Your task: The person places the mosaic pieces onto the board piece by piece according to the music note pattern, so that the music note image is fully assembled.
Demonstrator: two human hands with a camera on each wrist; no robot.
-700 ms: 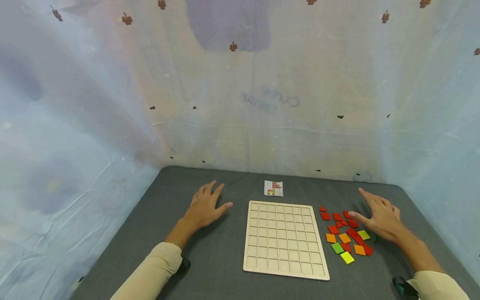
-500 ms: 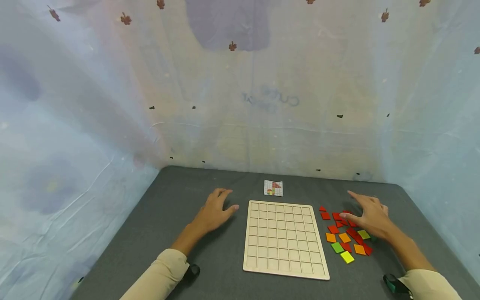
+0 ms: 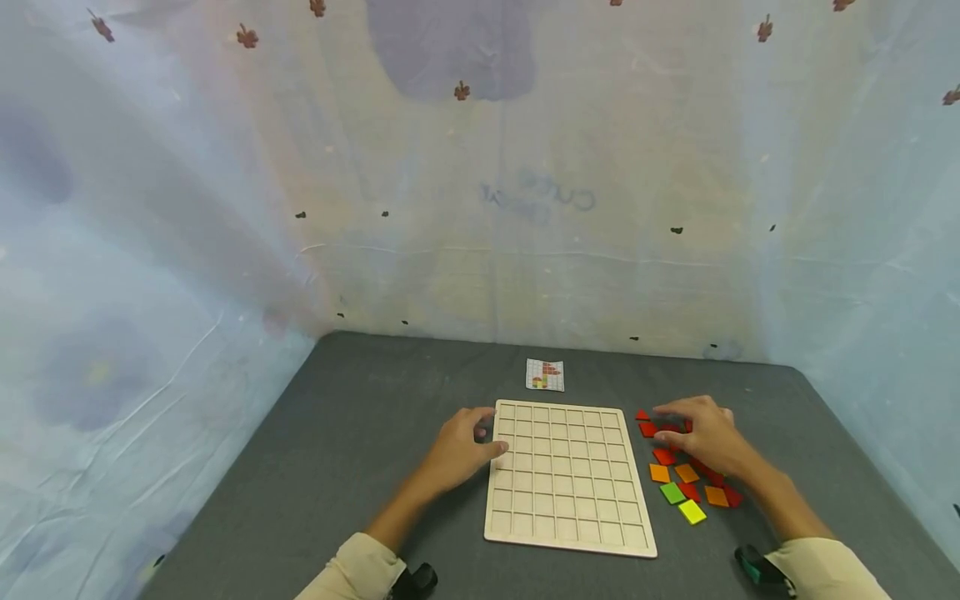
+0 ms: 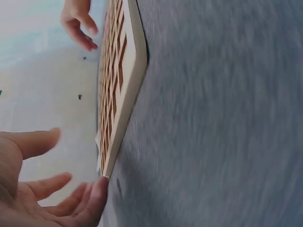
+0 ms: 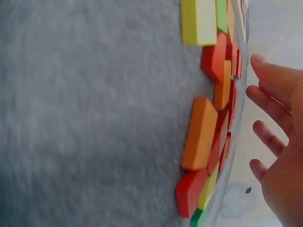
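My left hand (image 3: 459, 452) is at the left edge of a light wooden grid board (image 3: 566, 477), its thumb over the rim. In the left wrist view the thumb stands apart from the relaxed fingers, and one fingertip (image 4: 98, 188) is right at the board's edge. Over a loose cluster of flat coloured tiles hovers my right hand (image 3: 712, 437), fingers spread and relaxed around nothing. Among the tiles are a yellow square (image 3: 692, 512), a green one (image 3: 672, 493), an orange one (image 3: 659, 472) and several red pieces (image 3: 664, 457). The hand hides part of the cluster.
A small printed card (image 3: 544, 375) with a coloured grid pattern lies behind the board. Dark grey cloth (image 3: 360, 400) covers the table. Patterned sheeting (image 3: 427, 183) hangs at the back and sides. A dark strap (image 3: 757, 568) sits at each wrist.
My left hand has moved right and reached the board's left edge. My right hand has moved left over the tiles. Board, card and tiles stay put.
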